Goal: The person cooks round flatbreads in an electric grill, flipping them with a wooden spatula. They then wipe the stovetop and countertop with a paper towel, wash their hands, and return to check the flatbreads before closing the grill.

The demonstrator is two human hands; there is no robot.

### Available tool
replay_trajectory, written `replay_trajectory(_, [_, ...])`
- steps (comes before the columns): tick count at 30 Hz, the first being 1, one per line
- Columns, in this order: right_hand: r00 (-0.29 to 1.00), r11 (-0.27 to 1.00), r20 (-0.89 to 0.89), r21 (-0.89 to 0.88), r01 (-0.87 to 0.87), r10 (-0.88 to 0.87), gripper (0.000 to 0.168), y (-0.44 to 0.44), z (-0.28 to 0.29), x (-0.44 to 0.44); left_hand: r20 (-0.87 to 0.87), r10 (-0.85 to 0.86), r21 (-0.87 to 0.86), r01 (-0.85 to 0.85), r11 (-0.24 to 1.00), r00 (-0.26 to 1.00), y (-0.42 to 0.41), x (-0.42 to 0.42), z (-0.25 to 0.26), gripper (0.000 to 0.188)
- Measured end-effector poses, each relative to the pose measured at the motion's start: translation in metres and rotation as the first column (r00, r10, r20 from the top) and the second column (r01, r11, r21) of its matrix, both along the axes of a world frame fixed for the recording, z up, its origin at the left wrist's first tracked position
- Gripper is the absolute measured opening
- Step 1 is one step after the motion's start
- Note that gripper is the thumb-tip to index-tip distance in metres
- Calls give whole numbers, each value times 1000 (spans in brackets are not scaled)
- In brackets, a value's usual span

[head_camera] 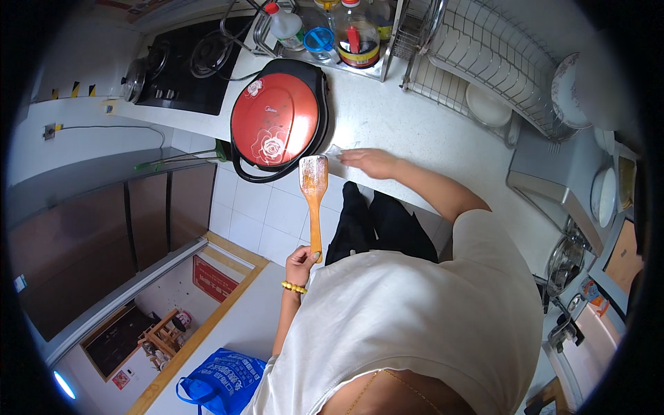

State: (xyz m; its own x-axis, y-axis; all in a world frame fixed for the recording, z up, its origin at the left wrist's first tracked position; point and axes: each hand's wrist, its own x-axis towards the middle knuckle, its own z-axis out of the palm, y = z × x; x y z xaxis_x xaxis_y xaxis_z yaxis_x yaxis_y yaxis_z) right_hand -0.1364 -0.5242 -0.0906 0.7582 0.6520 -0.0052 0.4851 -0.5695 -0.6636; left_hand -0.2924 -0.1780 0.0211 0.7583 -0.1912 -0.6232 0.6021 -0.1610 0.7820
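My left hand (302,262) grips the lower handle of a wooden spatula (314,194), held upright with its blade near the counter's front edge. Whitish residue marks that blade. My right hand (371,162) lies low over the white countertop (415,119), fingers stretched to the left. Its fingertips meet a small crumpled, translucent whitish piece (333,149), perhaps film or tissue; whether they grip it is unclear. Just left of it sits a red Midea electric baking pan (282,116) with rose prints, its lid down and its black handle loop (264,178) reaching past the counter edge.
Behind the pan, a metal rack holds a white bottle (287,27) and an oil jug (358,39). A gas hob (189,67) lies at the left. Dish racks (482,57) with bowls and a grey appliance (552,171) stand at the right. A blue bag (223,381) is below left.
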Motion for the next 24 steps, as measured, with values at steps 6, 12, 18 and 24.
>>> replay_trajectory(6, [850, 858, 127, 15, 514, -512, 38, -37, -8, 60, 48, -14, 14, 13, 1000, 999, -4, 3, 10, 11])
replay_trajectory(12, [978, 978, -43, 19, 206, -205, 47, 51, -11, -3, 97, 31, -15, -30, 999, 995, -8, 8, 9, 10])
replay_trajectory(18, [999, 1000, -28, -17, 20, -21, 42, 34, 7, -42, 87, 33, -13, -32, 999, 996, -21, 18, 9, 8])
replay_trajectory(24, [863, 862, 47, -40, 505, -503, 37, -55, 18, -136, 106, 35, -36, -31, 999, 994, -32, 21, 8, 8])
